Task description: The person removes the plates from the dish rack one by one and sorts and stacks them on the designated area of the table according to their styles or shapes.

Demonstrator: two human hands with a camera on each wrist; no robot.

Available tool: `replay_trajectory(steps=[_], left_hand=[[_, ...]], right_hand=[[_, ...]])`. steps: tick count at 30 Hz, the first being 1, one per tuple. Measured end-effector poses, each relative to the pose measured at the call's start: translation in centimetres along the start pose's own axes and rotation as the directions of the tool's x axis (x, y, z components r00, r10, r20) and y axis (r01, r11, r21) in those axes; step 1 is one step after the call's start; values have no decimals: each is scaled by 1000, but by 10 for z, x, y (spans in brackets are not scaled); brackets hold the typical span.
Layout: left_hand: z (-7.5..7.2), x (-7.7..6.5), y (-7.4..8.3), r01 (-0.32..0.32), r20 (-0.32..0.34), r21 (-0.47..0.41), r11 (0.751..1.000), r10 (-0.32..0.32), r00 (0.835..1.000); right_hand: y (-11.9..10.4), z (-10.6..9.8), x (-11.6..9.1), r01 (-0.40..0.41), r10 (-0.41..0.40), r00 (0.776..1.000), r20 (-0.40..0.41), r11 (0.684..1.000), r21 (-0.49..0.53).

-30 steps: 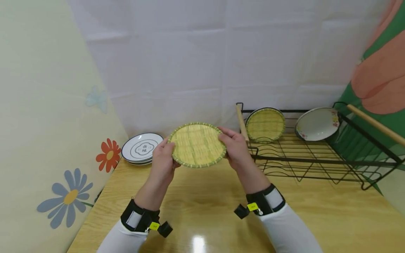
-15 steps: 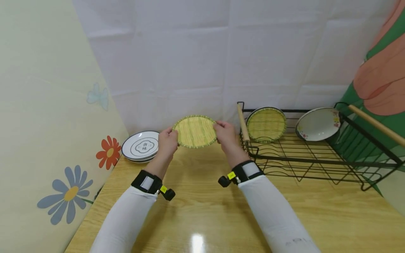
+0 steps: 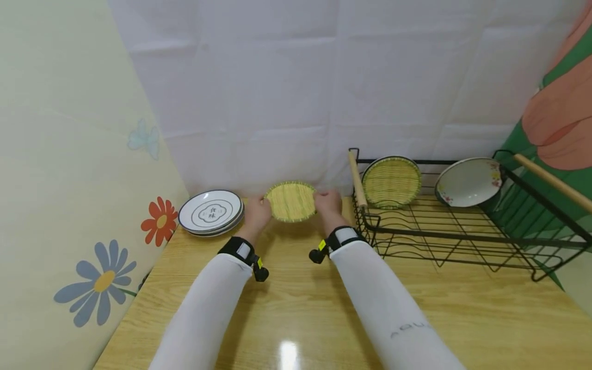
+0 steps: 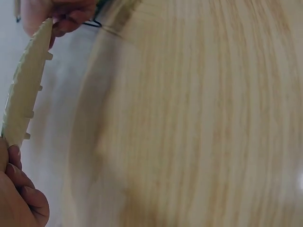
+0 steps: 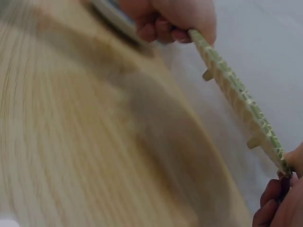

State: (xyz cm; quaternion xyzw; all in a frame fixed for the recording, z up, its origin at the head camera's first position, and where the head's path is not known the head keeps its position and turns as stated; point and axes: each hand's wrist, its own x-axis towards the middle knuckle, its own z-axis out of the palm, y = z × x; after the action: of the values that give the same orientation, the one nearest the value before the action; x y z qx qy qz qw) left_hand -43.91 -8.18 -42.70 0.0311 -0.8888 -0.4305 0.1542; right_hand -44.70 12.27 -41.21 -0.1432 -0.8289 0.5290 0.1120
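Both hands hold a round yellow-green woven bamboo tray (image 3: pixel 291 202) by opposite sides of its rim, close to the back wall. My left hand (image 3: pixel 258 211) pinches the left side, right beside the stacked plates. On the other side my right hand (image 3: pixel 328 203) grips the rim near the wire rack. Seen edge-on in the left wrist view, the tray (image 4: pixel 29 80) hangs above the tabletop, with small pegs sticking out underneath. The right wrist view also shows the tray's braided edge (image 5: pixel 246 101), with curled fingers at each end.
A stack of white plates (image 3: pixel 203 198) with blue rims sits at the back left. The black wire rack (image 3: pixel 444 235) at the right has wooden handles and holds another woven tray (image 3: pixel 392 182) and a floral white bowl (image 3: pixel 467 185), both leaning. A white cloth (image 3: pixel 259 92) covers the back wall.
Both arms have stretched forward, carrying the bamboo tray away from the body and lower, toward the back of the table. The grip on its two sides stays. Plates and rack have not moved.
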Motion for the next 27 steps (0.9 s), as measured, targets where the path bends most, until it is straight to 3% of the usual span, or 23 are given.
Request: replay_trajectory(steps=[4,11,16,27], left_hand=[[7,-3,-3,-27,17,119,993,26,1000],[12,-9,-11,10,107,193,981,-31,994],[12,-12,-18,21,125,263,965,-56,991],[15,-8,-16,43,151,376,926,-107,983]], right_hand=[[14,1,0,-25,27,1000,11,992,-124],[27,3,-3,-4,17,999,43,955,-298],[30,7,-6,9,14,998,66,944,-331],[33,9,-3,-11,40,996,84,945,-327]])
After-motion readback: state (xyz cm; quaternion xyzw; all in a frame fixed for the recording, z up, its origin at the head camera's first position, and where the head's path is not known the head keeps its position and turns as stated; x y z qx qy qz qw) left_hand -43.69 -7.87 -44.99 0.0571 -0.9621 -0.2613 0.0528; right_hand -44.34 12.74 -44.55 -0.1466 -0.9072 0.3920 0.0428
